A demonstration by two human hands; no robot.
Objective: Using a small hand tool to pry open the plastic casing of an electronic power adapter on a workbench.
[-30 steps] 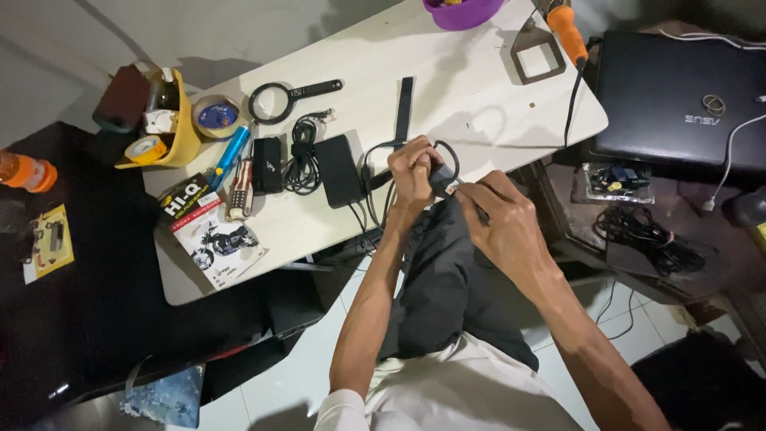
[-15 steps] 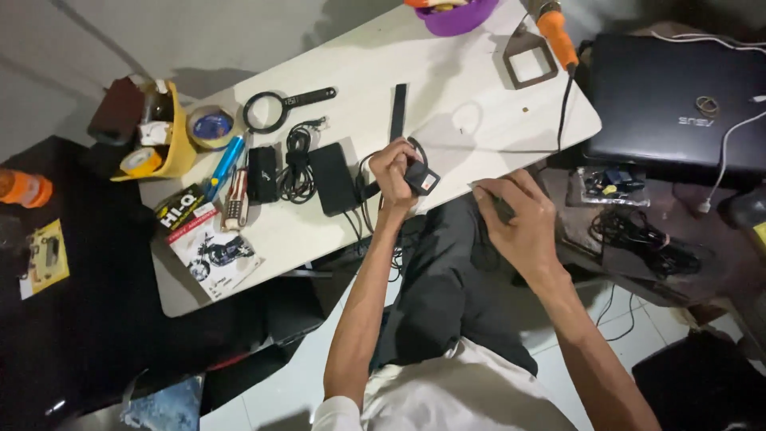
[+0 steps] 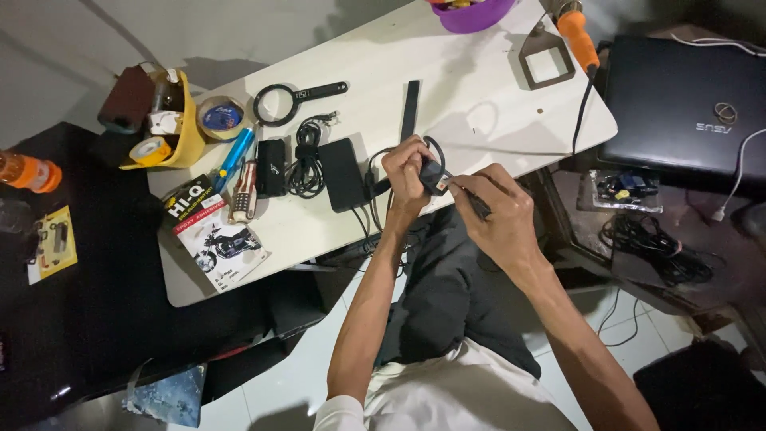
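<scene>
Right hand (image 3: 499, 211) has come back in from the table edge, where it sat apart half a second ago; now it meets the left hand (image 3: 407, 168) again at the small black device (image 3: 435, 174). Left fingers clenched around the device, held just above the near edge of the white table (image 3: 479, 120). Right fingers pinch a thin dark tool (image 3: 477, 206), tip touching the device. Judgement: work on the device resumes.

Black cable (image 3: 373, 179) loops from the device at 9 o'clock. Further at 9: black adapter (image 3: 345, 164), coiled cord (image 3: 306, 160), magnifying glass (image 3: 295, 100). Black strip (image 3: 409, 108) at 12. Soldering iron (image 3: 576, 36) at 1, laptop (image 3: 690, 100) at 2. The cable loop crowds the left wrist.
</scene>
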